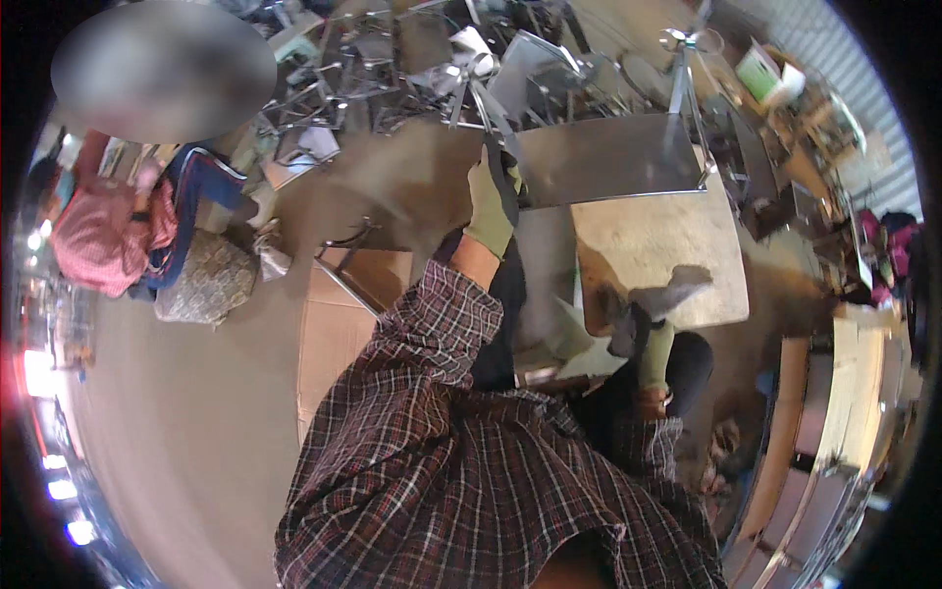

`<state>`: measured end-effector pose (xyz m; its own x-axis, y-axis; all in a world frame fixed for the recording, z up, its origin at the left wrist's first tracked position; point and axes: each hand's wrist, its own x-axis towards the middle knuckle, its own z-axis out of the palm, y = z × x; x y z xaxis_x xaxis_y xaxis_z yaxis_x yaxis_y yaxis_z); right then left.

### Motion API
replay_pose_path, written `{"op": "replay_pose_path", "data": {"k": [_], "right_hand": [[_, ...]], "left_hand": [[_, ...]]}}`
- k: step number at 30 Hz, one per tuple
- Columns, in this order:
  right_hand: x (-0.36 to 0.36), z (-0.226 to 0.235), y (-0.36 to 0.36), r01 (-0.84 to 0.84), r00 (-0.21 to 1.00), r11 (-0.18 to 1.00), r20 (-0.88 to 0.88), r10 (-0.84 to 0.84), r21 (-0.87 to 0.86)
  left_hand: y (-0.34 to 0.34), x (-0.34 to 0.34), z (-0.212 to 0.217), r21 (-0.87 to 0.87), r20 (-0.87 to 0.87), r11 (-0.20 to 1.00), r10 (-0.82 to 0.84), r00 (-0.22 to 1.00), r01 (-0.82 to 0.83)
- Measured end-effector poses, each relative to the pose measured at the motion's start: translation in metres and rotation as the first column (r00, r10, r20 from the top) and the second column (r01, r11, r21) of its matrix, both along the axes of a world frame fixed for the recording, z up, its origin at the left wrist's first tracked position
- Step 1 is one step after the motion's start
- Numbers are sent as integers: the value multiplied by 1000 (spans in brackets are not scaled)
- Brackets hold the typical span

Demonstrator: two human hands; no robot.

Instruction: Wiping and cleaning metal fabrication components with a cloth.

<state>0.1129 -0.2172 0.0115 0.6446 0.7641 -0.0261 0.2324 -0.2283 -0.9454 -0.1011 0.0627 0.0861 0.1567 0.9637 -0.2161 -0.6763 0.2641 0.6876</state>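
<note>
My left hand [491, 201], in a yellow-green glove with a dark palm, reaches forward to the left end of a dark flat panel [613, 157] with a bright metal edge. Its fingers close around the panel's chrome leg frame [481, 98], partly hidden behind the glove. A second set of chrome legs [687, 83] rises at the panel's right end. My right hand [643, 319], gloved alike, is over a pale wooden board [687, 236] just nearer to me. Blur smears its grey-coated fingers, so I cannot make out whether they hold anything.
Flattened cardboard [334, 334] lies on the floor to my left, with a thin metal bar [345, 280] across it. Beyond is a heap of metal frames [368, 69]. A person [108, 231] sits at the far left beside a patterned sack [211, 280]. Long boards [854, 402] stand at right.
</note>
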Motion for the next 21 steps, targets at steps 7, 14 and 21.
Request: {"op": "replay_pose_path", "data": {"k": [7, 14, 21], "right_hand": [[-42, 10, -1, -113, 993, 976, -36, 108, -184], [-38, 7, 4, -94, 995, 974, 17, 100, -207], [-35, 11, 7, -201, 963, 921, 107, 249, -332]], "left_hand": [[0, -119, -23, -52, -5, 969, 243, 970, -243], [-40, -223, -52, -234, -153, 874, 400, 904, -426], [-146, -350, -94, -265, -407, 723, 516, 754, -638]]}}
